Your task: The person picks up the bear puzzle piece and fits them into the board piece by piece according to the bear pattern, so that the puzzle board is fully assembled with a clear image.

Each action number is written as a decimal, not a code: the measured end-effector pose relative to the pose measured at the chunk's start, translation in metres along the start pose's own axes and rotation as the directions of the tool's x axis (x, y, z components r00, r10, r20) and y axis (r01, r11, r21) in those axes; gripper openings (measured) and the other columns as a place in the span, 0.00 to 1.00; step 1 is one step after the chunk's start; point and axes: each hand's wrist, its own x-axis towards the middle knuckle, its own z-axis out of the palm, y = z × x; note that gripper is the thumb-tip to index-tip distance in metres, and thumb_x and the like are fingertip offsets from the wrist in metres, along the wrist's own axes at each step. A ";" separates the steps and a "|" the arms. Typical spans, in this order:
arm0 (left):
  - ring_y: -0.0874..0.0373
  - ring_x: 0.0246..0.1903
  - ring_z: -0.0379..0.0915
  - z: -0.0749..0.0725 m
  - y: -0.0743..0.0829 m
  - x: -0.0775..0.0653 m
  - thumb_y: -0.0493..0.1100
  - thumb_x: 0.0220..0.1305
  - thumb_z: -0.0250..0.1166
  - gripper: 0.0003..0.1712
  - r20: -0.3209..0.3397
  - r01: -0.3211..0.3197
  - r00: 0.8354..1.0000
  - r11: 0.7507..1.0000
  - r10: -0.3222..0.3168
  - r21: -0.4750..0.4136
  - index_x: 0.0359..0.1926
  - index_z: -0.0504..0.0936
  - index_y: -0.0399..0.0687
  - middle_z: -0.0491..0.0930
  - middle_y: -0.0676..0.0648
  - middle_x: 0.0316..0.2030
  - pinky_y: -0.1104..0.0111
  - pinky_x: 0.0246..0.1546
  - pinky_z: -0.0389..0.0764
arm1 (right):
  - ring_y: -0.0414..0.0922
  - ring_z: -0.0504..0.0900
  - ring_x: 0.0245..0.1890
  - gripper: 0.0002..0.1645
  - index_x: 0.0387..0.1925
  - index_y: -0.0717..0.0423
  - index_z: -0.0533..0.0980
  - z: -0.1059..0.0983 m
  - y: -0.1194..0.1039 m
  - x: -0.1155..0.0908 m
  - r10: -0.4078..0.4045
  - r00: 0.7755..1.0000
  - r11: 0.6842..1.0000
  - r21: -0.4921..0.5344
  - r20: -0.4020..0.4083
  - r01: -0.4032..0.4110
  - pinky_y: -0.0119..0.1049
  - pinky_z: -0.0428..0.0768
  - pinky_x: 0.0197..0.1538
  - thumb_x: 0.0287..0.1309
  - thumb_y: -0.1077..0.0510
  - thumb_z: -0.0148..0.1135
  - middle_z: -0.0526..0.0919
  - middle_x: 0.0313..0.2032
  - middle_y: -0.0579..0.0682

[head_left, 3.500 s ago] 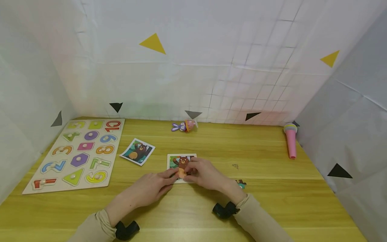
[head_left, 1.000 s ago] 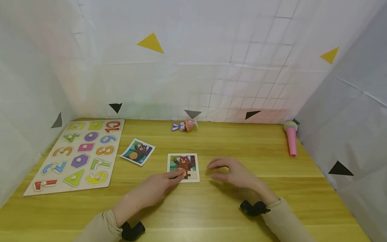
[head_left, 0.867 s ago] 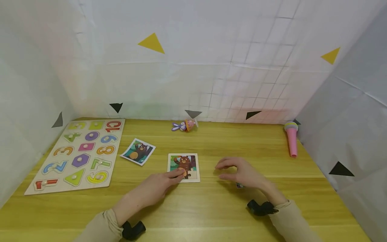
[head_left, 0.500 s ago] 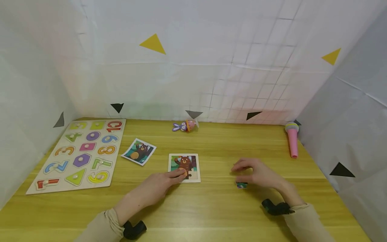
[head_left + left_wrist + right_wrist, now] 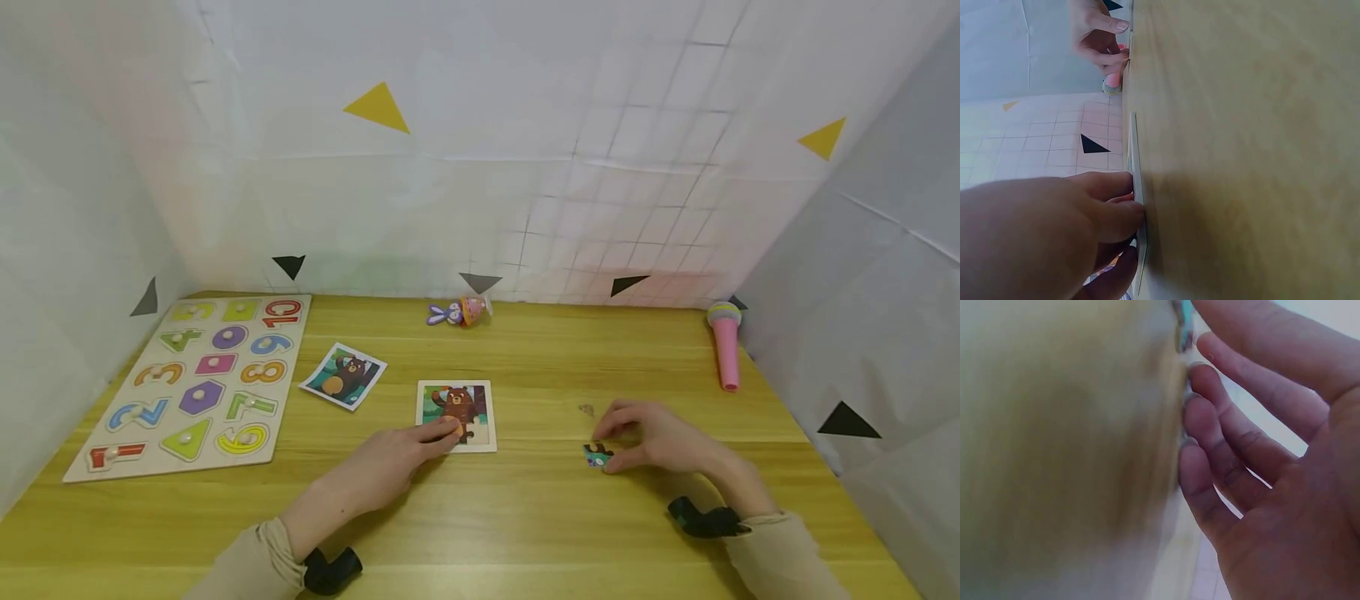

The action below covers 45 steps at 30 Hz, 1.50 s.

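A square bear jigsaw puzzle (image 5: 433, 400) in a pale frame lies at the table's middle, with a bare gap in its lower right corner. My left hand (image 5: 386, 467) rests on its lower left part, fingers fairly straight; the left wrist view shows the fingertips (image 5: 1125, 215) right at the frame's edge. To the right, a teal and brown puzzle piece (image 5: 597, 457) lies on the table. My right hand (image 5: 663, 437) is beside this piece, thumb at its lower corner and index finger just above it. The right wrist view shows the piece (image 5: 1185, 328) by the thumb, other fingers loosely bent.
A printed bear card (image 5: 345, 379) lies left of the puzzle. Farther left is a wooden number board (image 5: 281, 400). A rabbit toy (image 5: 459, 312) and a pink toy microphone (image 5: 725, 350) lie toward the back, before white cloth walls. A small dark mark (image 5: 587, 410) shows behind the piece.
My right hand has left the puzzle and moved right to the loose piece, its fingers lowering around it. The left hand has stayed on the puzzle.
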 end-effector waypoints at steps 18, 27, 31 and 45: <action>0.49 0.59 0.77 0.002 -0.002 -0.001 0.29 0.69 0.56 0.30 -0.016 -0.011 1.000 1.000 0.012 0.006 0.71 0.72 0.49 0.68 0.48 0.72 0.57 0.50 0.83 | 0.42 0.82 0.41 0.14 0.43 0.48 0.84 0.008 0.000 0.005 -0.046 0.995 0.999 0.000 -0.092 0.047 0.35 0.82 0.45 0.56 0.64 0.72 0.84 0.42 0.43; 0.49 0.61 0.76 0.003 -0.002 -0.001 0.30 0.69 0.58 0.30 -0.019 -0.016 1.000 1.000 0.016 -0.001 0.71 0.72 0.49 0.67 0.48 0.72 0.56 0.51 0.83 | 0.38 0.75 0.30 0.17 0.34 0.46 0.83 0.012 -0.008 0.007 0.121 0.978 0.987 -0.084 -0.172 -0.137 0.28 0.75 0.33 0.46 0.44 0.80 0.79 0.30 0.42; 0.48 0.60 0.76 0.002 -0.002 -0.002 0.30 0.70 0.57 0.30 -0.024 -0.011 1.000 1.000 0.010 -0.014 0.71 0.72 0.49 0.68 0.48 0.71 0.56 0.50 0.83 | 0.37 0.78 0.34 0.18 0.37 0.48 0.83 0.014 -0.013 0.009 0.136 0.982 0.986 -0.079 -0.131 -0.147 0.28 0.79 0.38 0.48 0.43 0.78 0.81 0.34 0.41; 0.48 0.60 0.76 0.000 -0.001 -0.002 0.31 0.71 0.56 0.29 -0.017 -0.009 1.000 1.000 0.008 -0.022 0.70 0.72 0.49 0.68 0.48 0.71 0.55 0.51 0.83 | 0.41 0.82 0.40 0.18 0.46 0.52 0.83 0.016 -0.014 0.011 0.085 0.988 0.995 -0.032 -0.129 -0.090 0.35 0.83 0.45 0.53 0.56 0.76 0.85 0.42 0.43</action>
